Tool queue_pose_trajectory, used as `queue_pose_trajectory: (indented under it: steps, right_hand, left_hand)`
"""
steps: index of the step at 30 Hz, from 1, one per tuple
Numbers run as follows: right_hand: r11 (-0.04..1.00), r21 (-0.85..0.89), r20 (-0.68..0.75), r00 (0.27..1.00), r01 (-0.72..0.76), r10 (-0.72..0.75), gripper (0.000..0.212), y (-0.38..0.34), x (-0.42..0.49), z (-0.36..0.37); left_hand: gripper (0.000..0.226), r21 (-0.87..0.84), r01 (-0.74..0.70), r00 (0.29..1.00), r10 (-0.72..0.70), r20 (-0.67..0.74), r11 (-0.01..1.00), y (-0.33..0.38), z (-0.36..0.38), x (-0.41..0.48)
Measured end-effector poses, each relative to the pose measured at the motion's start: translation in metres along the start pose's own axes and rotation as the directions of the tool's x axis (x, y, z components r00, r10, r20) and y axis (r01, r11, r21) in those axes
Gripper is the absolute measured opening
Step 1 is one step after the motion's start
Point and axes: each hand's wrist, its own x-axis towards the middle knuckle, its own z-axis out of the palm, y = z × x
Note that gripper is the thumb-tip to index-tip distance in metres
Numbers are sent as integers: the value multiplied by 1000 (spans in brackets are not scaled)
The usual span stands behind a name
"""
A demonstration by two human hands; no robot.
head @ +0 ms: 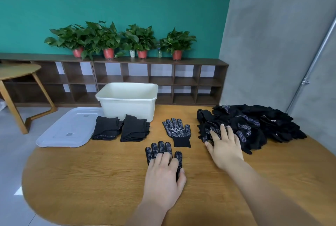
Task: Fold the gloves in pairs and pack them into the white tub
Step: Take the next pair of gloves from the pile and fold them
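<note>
since these are thin black knitted gloves with white grip dots, they should handle as light, limp and hard to damage, the dotted side likely dragging a little on the wooden worktop (91,180); a flat press to smooth, then a pinch at the ribbed cuff, looks the surest hold. left hand (163,175) lies spread, fingers nearly straight, on one dotted black glove (160,148) laid flat, dots up, pinching nothing. right hand (225,150) rests spread and flat on the near edge of the loose heap of black gloves (254,125), gripping nothing that i can see. just beyond the left hand, a second flat glove with a white logo (177,131) lies alone. farther out and to that hand's left sit two folded black pairs (107,129) (134,129), just before the white plastic tub (127,102).
</note>
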Motion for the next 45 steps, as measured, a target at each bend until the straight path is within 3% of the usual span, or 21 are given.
queue_pose_trajectory:
  steps: [3, 5, 9, 12, 16, 20, 23, 25, 27, 28, 30, 31, 34, 37, 40, 45]
  right_hand:
    - [1000, -7, 86, 996, 13, -12, 71, 20, 7, 0]
    - [999, 25, 54, 998, 19, -20, 70, 28, 12, -2]
    - [993, 83, -190, 979, 88, -71, 52, 34, 19, -17]
    - [962, 170, -423, 898, 212, -123, 36, 37, 21, -46]
    - [876, 349, -557, 825, 333, -92, 18, 37, 17, -95]
    - [706, 593, -575, 818, 387, 34, 18, 30, 10, -141]
    - [392, 854, -406, 909, 341, 94, 21, 26, 7, -163]
    - [297, 904, -342, 937, 308, 68, 23, 32, 7, -166]
    - [392, 893, -249, 968, 219, 25, 25, 45, 7, -155]
    - [538, 827, -195, 981, 165, -1, 24, 55, 8, -143]
    - [845, 526, -97, 994, 98, -55, 23, 74, 3, -116]
    - [912, 398, -89, 994, 100, -70, 27, 79, -2, -101]
    - [881, 403, -186, 964, 250, -188, 28, 73, -34, -68]
    - [804, 439, -155, 915, 402, -373, 7, 45, -66, -43]
    - [876, 253, -48, 910, 410, -412, 40, 25, -77, -16]
    - [897, 156, -81, 910, 415, -407, 19, 12, -75, -9]
  left_hand:
    - [27, -13, -3, 1000, 3, 23, 1000, -1, 2, 0]
    - [28, -17, 0, 999, 0, 37, 1000, -1, 3, 0]
    - [30, -10, 9, 999, -9, 51, 1000, -1, 4, 1]
    - [30, -5, 7, 999, -6, 47, 1000, -1, 4, 1]
    - [32, 0, 2, 999, -2, 54, 1000, -1, 3, 1]
    - [32, 3, -4, 999, 3, 43, 1000, 0, 2, 1]
    - [32, 2, -2, 999, 2, 36, 1000, 0, 1, 0]
    - [32, 4, 5, 999, -6, 39, 1000, 0, 0, -1]
    - [34, 7, 14, 999, -14, 42, 1000, -1, -1, -1]
    - [34, 7, 16, 999, -16, 44, 1000, -1, -1, -1]
    - [34, 8, 16, 999, -16, 43, 1000, -1, -2, 0]
    - [34, 8, 15, 999, -16, 43, 1000, -1, -1, 0]
    - [35, 8, 17, 998, -17, 53, 1000, 0, 0, 0]
    - [37, 12, 21, 997, -22, 72, 1000, 0, 0, 0]
    - [37, 17, 28, 996, -29, 85, 999, 0, -1, -1]
    - [42, 23, 64, 989, -67, 133, 998, 1, -3, -1]
